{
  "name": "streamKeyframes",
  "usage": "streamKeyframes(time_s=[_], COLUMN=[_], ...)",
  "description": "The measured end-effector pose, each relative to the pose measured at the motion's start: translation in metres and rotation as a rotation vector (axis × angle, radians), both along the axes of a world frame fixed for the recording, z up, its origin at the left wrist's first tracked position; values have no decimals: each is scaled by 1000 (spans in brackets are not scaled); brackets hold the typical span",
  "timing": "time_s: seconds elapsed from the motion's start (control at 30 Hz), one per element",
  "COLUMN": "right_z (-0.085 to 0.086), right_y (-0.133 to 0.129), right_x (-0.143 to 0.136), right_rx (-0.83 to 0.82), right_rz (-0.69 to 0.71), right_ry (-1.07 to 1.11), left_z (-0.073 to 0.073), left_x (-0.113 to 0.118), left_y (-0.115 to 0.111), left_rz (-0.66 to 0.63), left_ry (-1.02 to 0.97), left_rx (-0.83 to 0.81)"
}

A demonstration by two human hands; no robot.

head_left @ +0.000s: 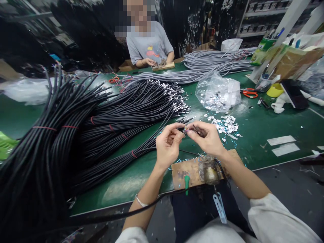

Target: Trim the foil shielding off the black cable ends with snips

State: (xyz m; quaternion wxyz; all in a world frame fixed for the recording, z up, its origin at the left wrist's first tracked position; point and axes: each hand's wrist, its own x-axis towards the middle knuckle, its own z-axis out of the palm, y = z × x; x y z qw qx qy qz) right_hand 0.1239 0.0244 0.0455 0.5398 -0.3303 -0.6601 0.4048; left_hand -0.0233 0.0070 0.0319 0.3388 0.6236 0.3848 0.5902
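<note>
Over the green table, my left hand (167, 144) and my right hand (208, 137) meet fingertip to fingertip, both closed in a pinch. Between them is the end of a black cable with thin wires (185, 129), mostly covered by my fingers. A dark length of cable also shows among the fingers of my right hand. Below my hands lies a wooden board (186, 170) with a worn metal fixture (209, 168) on it and a green clip (186, 184) at its front edge. Bundles of black cables (131, 111) with pale stripped ends lie to the left.
Foil scraps (226, 125) and a clear plastic bag (219, 92) lie beyond my right hand. Red-handled scissors (249, 93) and a phone (295, 94) are farther right. Grey cable coils (217, 62) stretch across the back. A co-worker (152, 47) sits opposite.
</note>
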Motion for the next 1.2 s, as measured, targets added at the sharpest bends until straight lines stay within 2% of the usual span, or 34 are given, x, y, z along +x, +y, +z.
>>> streamKeyframes(time_s=[0.1, 0.2, 0.27, 0.33, 0.47, 0.53, 0.6, 0.63, 0.67, 0.7, 0.8, 0.87, 0.93, 1.03, 1.2], right_z=[-2, -2, -1, -1, 0, 3, 8, 11, 14, 16, 15, 8, -3, -18, -25], right_y=[3, 4, 5, 8, 23, 31, 38, 41, 44, 47, 57, 66, 75, 85, 83], right_x=[-3, -4, -3, 2, 22, 31, 36, 37, 36, 34, 30, 31, 36, 47, 51], right_rx=[-141, -113, -56, -24, -19, -22, -44, -64, -83, -97, -88, -43, 13, 69, 115], right_rz=[119, 130, 111, 46, -220, -292, -272, -234, -191, -144, -31, -50, -159, -294, -337], right_ry=[88, 71, 23, -19, 57, 140, 193, 191, 172, 138, -6, -100, -212, -445, -698], left_z=[-1, -2, -4, -6, -8, -10, -15, -19, -23, -28, -40, -44, -47, -52, -61], left_x=[0, 0, 0, -1, -6, -7, -5, -4, -2, -1, -3, -10, -19, -33, -49], left_y=[0, 2, 5, 8, 15, 18, 22, 24, 26, 29, 36, 40, 44, 52, 68], left_rz=[28, 16, -35, -110, -307, -450, -572, -590, -566, -477, 20, 302, 458, 471, 428], left_ry=[140, 242, 201, 92, -112, -27, 165, 261, 354, 441, 684, 819, 950, 1031, 855], left_rx=[102, 151, 129, 84, -15, -130, -284, -339, -360, -339, -140, -73, -100, -176, -147])
